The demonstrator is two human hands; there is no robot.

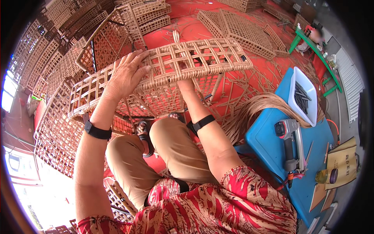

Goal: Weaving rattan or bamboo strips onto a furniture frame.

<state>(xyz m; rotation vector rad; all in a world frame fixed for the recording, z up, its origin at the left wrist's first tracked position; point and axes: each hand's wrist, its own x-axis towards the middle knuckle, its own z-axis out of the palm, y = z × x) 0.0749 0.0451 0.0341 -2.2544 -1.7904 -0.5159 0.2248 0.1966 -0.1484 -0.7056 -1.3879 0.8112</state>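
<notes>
A long tan wicker frame [210,58] with an open lattice top lies across in front of me, over my knees. On its left part my left hand [126,74] rests flat, the fingers stretched out and the thumb apart. My right hand [186,83] reaches up under the frame's near edge. Its fingers are mostly hidden behind the lattice, so their grip does not show. Loose wicker strands [176,36] stick up past the far edge, just beyond my right hand. Below the frame hangs more woven lattice [156,102].
To the right, a blue table [269,130] bears a staple gun [290,146], a white tray [297,74] of dark strips and a small jar [326,176]. Bundled wicker strands [249,111] lie beside it. Woven panels [245,33] and cut scraps cover parts of the red floor.
</notes>
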